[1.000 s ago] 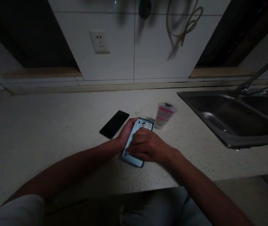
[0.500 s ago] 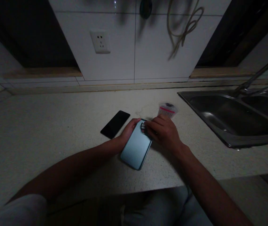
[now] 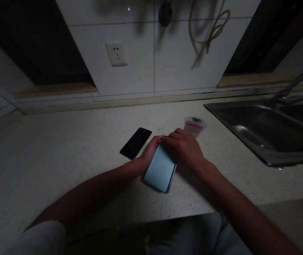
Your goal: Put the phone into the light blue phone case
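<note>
The left hand curls round the left long side of a pale blue case, thumb and fingers closed on its edge, seemingly to steady it. The right hand lies half-bent over the case's far end; whether it grips or only presses there cannot be told. The case rests back-up on the counter, near the front edge. A black phone lies just beside it on the left, a small red-labelled cup just behind the right hand, and the sink fills the right end.
</note>
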Motion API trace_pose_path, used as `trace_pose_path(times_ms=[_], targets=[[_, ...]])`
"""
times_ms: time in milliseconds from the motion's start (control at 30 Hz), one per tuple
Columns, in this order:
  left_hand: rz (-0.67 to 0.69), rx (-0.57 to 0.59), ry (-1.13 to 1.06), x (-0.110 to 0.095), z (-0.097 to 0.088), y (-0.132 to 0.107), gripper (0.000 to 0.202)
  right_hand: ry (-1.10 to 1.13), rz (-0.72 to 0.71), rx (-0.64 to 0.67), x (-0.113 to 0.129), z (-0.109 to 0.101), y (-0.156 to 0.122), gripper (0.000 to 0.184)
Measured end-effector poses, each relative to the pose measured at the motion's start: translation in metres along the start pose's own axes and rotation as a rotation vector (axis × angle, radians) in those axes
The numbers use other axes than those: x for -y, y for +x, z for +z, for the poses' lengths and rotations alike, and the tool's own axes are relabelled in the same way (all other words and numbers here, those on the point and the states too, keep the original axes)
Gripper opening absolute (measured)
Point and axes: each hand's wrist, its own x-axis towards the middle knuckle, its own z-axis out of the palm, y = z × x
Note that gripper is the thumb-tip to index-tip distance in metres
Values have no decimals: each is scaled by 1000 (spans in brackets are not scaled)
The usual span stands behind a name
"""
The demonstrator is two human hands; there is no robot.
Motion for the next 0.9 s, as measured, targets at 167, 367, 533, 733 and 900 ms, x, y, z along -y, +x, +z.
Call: trace_pose_path(times_ms=[167, 367, 533, 733, 900], targets=[[96, -78, -15, -1, -5, -1, 30, 70, -113, -7, 22, 3, -4, 15], [-44, -5, 20, -2, -1, -11, 32, 246, -245, 42, 39, -12, -26, 16], [-138, 87, 41, -1, -1, -19, 36, 297, -283, 137, 35, -30, -49, 12], [-146, 169, -11, 2, -1, -18, 35, 158, -294, 71, 13, -30, -54, 18], [-180, 156, 19, 4, 0, -17, 37, -13, -161, -65, -8, -20, -37, 19]])
